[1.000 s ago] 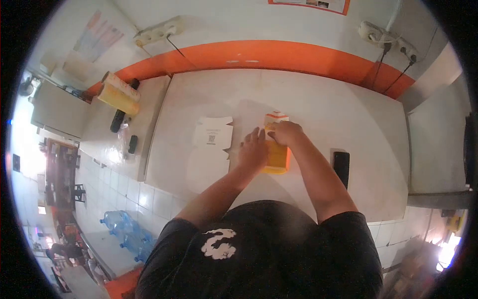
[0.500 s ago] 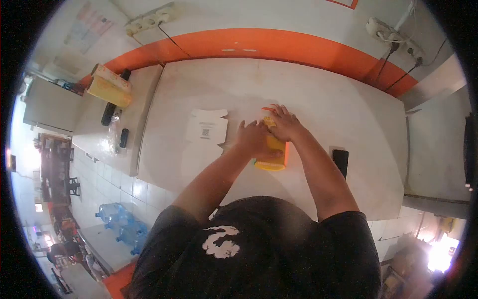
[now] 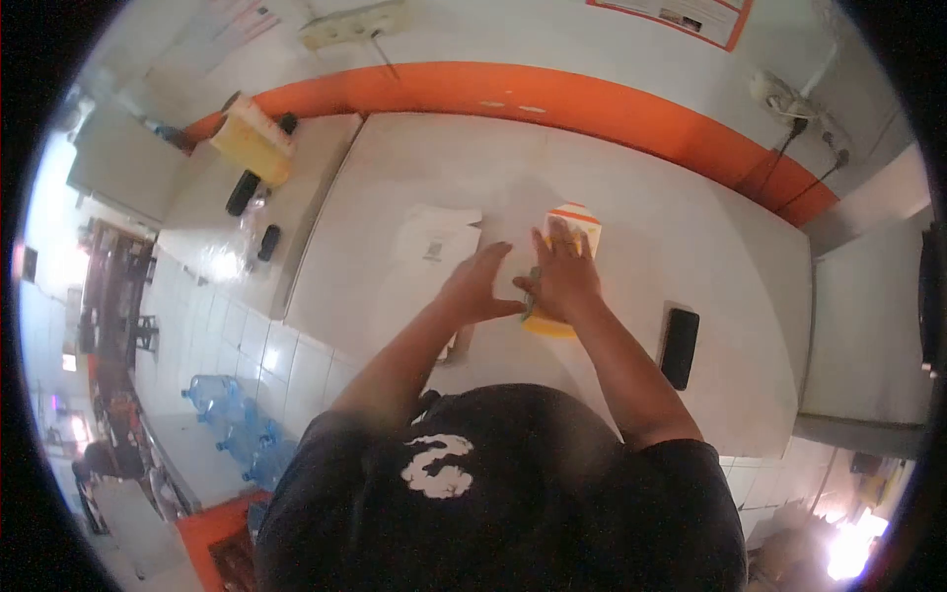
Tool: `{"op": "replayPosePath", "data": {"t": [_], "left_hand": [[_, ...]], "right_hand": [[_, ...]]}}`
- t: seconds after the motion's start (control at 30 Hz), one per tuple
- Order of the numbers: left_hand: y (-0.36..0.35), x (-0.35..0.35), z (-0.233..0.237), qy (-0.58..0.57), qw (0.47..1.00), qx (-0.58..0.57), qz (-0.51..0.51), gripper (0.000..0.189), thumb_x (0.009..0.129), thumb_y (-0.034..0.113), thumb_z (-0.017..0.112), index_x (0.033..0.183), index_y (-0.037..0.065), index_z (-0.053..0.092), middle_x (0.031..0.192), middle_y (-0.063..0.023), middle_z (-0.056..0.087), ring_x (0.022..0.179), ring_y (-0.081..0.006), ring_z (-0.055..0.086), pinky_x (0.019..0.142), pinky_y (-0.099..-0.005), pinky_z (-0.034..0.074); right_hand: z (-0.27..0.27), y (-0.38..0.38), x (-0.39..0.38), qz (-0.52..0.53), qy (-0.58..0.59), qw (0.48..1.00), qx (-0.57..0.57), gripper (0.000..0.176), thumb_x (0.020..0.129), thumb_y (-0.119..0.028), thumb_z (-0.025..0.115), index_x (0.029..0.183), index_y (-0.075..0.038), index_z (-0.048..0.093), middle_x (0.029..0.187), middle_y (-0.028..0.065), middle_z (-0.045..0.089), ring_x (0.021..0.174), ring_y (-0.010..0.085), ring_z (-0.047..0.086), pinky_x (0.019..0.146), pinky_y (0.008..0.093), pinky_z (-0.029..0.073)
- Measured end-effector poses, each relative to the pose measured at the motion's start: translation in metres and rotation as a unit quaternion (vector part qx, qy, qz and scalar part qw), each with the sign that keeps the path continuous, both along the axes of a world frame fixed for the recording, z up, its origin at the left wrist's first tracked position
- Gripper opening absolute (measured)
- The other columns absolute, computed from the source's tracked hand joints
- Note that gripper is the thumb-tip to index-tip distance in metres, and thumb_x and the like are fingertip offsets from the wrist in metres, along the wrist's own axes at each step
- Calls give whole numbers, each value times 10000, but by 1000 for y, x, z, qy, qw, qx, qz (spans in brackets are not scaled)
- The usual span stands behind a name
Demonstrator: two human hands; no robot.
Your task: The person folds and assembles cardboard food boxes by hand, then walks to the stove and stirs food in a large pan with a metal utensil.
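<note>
A yellow and white carton piece (image 3: pixel 584 219) with an orange stripe lies on the white table (image 3: pixel 631 178). My right hand (image 3: pixel 564 281) rests on top of it, fingers apart, covering much of its middle. Just left of the carton, my left hand (image 3: pixel 480 286) is off it, with its thumb and fingers spread and nothing held. Farther left lies a stack of flat white carton sheets (image 3: pixel 431 237) with a small printed square, partly behind my left forearm.
A black phone (image 3: pixel 680 347) lies at the right. On the left side surface are yellow and white rolls (image 3: pixel 247 148), dark objects (image 3: pixel 243 192) and clear plastic (image 3: pixel 247 237). Blue water bottles (image 3: pixel 232 419) stand lower left. Power sockets (image 3: pixel 789 99) hang on the wall.
My left hand has come off the yellow carton and moved left, fingers spread. My right hand still lies on the carton, whose striped top end now shows more. The camera view has shifted.
</note>
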State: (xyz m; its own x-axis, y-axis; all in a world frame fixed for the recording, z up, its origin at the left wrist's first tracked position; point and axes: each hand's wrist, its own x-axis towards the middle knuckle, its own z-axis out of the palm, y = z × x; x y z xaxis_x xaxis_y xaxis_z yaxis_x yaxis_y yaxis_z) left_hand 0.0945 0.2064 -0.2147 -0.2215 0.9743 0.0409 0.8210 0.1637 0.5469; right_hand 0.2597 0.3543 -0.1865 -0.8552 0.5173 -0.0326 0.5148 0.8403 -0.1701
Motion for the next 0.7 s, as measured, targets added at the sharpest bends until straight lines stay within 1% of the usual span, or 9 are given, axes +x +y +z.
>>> {"op": "replayPosePath", "data": {"t": [0.03, 0.1, 0.17, 0.27, 0.37, 0.47, 0.57, 0.67, 0.7], "left_hand": [[-31, -3, 9, 36, 998, 6, 45, 968, 633, 463, 966, 1444, 134, 553, 1499, -150, 557, 1370, -378, 555, 1090, -514, 492], [-94, -16, 34, 140, 987, -70, 21, 921, 621, 429, 968, 1410, 144, 588, 1471, -142, 570, 1366, -377, 549, 1079, -544, 496], [-147, -28, 30, 184, 960, -209, 21, 853, 648, 364, 966, 1404, 196, 609, 1490, -121, 560, 1355, -378, 554, 1070, -546, 506], [-192, -45, 13, 198, 956, -216, -7, 714, 693, 304, 951, 1344, 237, 668, 1480, -75, 581, 1328, -342, 588, 1055, -510, 527], [-200, -64, -3, 187, 959, -211, -17, 611, 712, 257, 943, 1280, 259, 719, 1450, -35, 614, 1290, -301, 624, 1034, -463, 545], [-194, -64, 12, 199, 954, -223, -32, 537, 745, 287, 921, 1251, 250, 743, 1413, -15, 645, 1257, -279, 648, 1024, -445, 550], [-198, -75, 6, 217, 944, -232, -92, 561, 791, 324, 891, 1310, 226, 701, 1469, -31, 619, 1261, -295, 655, 1007, -470, 566], [-189, -72, 3, 182, 915, -359, -34, 417, 890, 330, 794, 1292, 239, 732, 1416, -32, 647, 1255, -281, 650, 1027, -457, 545], [-189, -70, 6, 189, 917, -350, -43, 412, 910, 321, 765, 1310, 232, 719, 1414, -39, 647, 1259, -282, 649, 1030, -460, 545]], "right_hand": [[1, -6, 4, 4, -16, 1000, 6, 988, 984, -756, 498, 1664, -71, 288, 1743, 249, 202, 1623, 387, 203, 1308, 581, 163], [-11, -1, 3, 23, -5, 1000, 8, 982, 989, -749, 497, 1666, -71, 284, 1745, 242, 204, 1625, 376, 199, 1314, 569, 145], [-4, -2, 2, 28, -19, 999, -1, 953, 998, -705, 535, 1662, -67, 288, 1746, 244, 197, 1629, 362, 189, 1317, 554, 145], [-14, -3, 4, 24, 40, 999, 5, 901, 992, -633, 605, 1631, -55, 342, 1710, 234, 292, 1605, 355, 257, 1311, 554, 167], [-19, 0, 10, 30, 148, 986, -66, 840, 950, -519, 716, 1574, -47, 413, 1625, 222, 429, 1541, 377, 365, 1295, 564, 208], [15, -20, 30, 37, 182, 982, -41, 771, 918, -412, 765, 1524, -43, 463, 1530, 210, 531, 1465, 394, 452, 1270, 574, 265], [31, -43, 67, 52, 245, 968, -8, 715, 901, -311, 770, 1499, -40, 487, 1484, 226, 569, 1421, 414, 492, 1251, 584, 301], [34, -68, 113, 34, 281, 959, -23, 663, 895, -263, 748, 1474, -32, 520, 1451, 233, 594, 1386, 426, 519, 1222, 583, 339], [29, -75, 129, 26, 289, 956, -47, 648, 891, -250, 748, 1460, -29, 531, 1447, 235, 597, 1378, 428, 527, 1213, 574, 351]]}}
